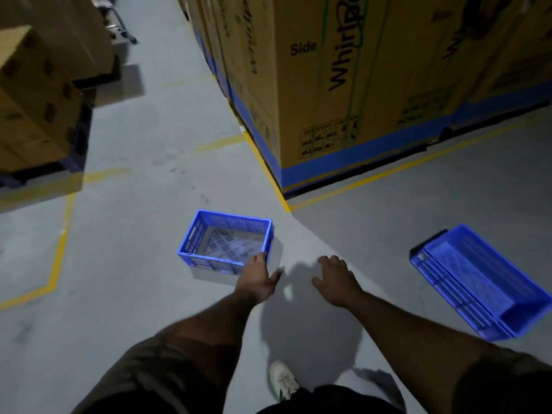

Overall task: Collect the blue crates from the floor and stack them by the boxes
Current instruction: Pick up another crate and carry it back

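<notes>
A small blue perforated crate (pixel 209 234) stands upright and empty on the grey floor just ahead of me. My left hand (pixel 257 279) reaches down to its near right corner; the fingertips touch the rim there and the thumb sticks out to the right, off the crate. My right hand (pixel 336 280) hovers over bare floor to the right of that crate, fingers spread, holding nothing. A larger blue crate (pixel 478 282) lies tipped on its side on the floor farther right. Tall cardboard appliance boxes (pixel 343 85) with blue bases stand behind, past a yellow floor line.
Stacked cardboard cartons on a dark pallet (pixel 38 109) stand at the left. Yellow lines (pixel 59 249) mark the floor bays. An aisle runs ahead between the box stacks. My white shoe (pixel 282 379) is on the floor below my hands.
</notes>
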The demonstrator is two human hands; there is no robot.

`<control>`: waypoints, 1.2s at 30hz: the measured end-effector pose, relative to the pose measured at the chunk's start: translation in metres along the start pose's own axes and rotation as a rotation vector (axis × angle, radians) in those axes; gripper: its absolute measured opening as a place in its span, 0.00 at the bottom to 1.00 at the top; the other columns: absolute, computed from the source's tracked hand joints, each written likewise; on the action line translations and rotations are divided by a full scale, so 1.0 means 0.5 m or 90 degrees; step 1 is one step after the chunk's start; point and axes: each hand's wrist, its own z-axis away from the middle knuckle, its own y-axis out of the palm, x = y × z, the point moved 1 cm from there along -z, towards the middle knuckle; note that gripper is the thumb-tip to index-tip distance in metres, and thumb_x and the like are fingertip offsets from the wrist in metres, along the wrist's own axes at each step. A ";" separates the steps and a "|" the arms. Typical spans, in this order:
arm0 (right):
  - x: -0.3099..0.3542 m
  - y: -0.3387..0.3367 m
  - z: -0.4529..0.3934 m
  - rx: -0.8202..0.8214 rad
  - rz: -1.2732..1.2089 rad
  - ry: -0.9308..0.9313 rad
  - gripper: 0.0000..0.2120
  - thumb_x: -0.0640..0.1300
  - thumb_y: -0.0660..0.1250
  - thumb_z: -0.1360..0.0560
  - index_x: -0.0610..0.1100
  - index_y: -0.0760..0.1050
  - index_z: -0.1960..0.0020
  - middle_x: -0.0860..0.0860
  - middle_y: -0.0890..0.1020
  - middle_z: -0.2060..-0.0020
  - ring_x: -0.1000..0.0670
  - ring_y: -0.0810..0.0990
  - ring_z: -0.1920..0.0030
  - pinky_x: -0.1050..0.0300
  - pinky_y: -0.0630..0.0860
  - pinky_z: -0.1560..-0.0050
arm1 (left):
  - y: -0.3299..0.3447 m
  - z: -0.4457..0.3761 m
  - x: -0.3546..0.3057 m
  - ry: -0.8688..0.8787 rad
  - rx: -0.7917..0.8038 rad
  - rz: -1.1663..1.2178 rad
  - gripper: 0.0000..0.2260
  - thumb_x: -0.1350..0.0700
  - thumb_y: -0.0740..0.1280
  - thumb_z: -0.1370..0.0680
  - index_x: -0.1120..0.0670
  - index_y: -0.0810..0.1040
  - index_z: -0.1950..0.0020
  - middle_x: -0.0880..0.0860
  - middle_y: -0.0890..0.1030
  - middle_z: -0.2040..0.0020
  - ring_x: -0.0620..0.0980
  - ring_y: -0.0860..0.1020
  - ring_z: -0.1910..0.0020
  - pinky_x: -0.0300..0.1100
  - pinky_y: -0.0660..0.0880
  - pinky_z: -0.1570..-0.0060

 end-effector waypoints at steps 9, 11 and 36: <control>0.181 -0.015 -0.222 0.060 0.031 -0.060 0.24 0.53 0.62 0.23 0.43 0.63 0.30 0.43 0.66 0.32 0.42 0.64 0.31 0.45 0.68 0.35 | -0.146 -0.133 0.140 -0.110 -0.030 0.051 0.30 0.48 0.66 0.22 0.59 0.61 0.24 0.57 0.67 0.27 0.54 0.65 0.27 0.46 0.63 0.30; 0.214 -0.007 -0.281 0.079 0.034 -0.069 0.26 0.53 0.62 0.23 0.43 0.63 0.29 0.43 0.66 0.31 0.41 0.64 0.30 0.45 0.68 0.35 | -0.182 -0.173 0.176 -0.135 -0.033 0.057 0.31 0.47 0.66 0.22 0.58 0.60 0.24 0.56 0.66 0.26 0.54 0.65 0.27 0.46 0.64 0.31; 0.470 0.016 -0.817 0.158 -0.084 0.107 0.26 0.55 0.63 0.24 0.42 0.66 0.33 0.40 0.69 0.34 0.39 0.68 0.34 0.47 0.69 0.34 | -0.417 -0.758 0.454 -0.223 0.050 0.064 0.28 0.46 0.70 0.28 0.55 0.69 0.31 0.56 0.77 0.37 0.57 0.78 0.41 0.52 0.75 0.40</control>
